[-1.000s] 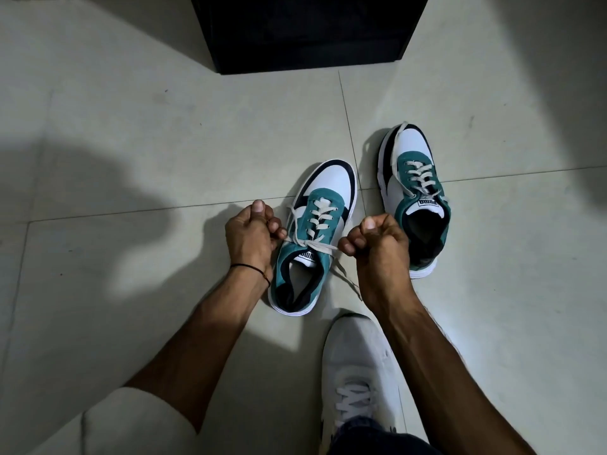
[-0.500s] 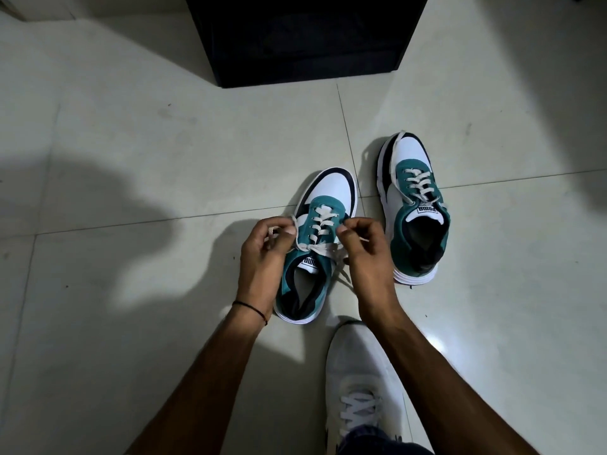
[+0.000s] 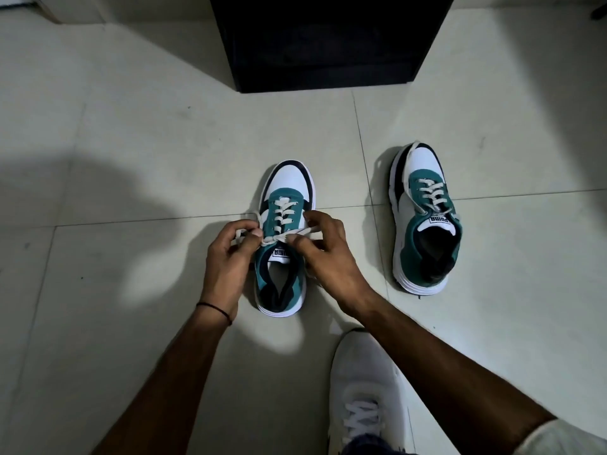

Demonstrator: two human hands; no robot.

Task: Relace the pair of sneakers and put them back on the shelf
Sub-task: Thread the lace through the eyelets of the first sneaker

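Sneaker pair, teal/white/navy, both on the tiled floor point(image 3: 131, 142) in front of a dark unit point(image 3: 325, 44), prob. the shelf; its inside is too dark to read. Near sneaker point(image 3: 279, 277) stands upright betw. the two hands, toe toward the unit. Second sneaker point(image 3: 425, 221) is well apart to the right, nothing touching it. Lace point(image 3: 285, 238) on the near sneaker runs through all visible eyelets and its two ends cross just above the tongue label. Left hand point(image 3: 226, 254): thumb and curled fingers pinch one lace end at the sneaker's left side, w/ what looks like a small loop at the fingertips. Right hand point(image 3: 325, 254): thumb and forefinger pinch the other end close to the crossing, remaining fingers curled loosely. Judged step: tying off the near sneaker, i.e. lacing done, knot/bow in hand. To do it well: pull both ends w/ equal tension so the crossing sits centred on the tongue; pin the crossing w/ one fingertip while the first loop is formed, else it prob. slackens; make both loops abt equal so neither end drags. Floor looks smooth, so the sneaker may slide under a sideways pull; pulling up and outward is safer. Second sneaker looks laced, w/ a lace end trailing along its left side toward the toe; tied or not, cannot tell, so check before shelving. Person's own white shoe point(image 3: 368, 399) sits near the right forearm, not in the way
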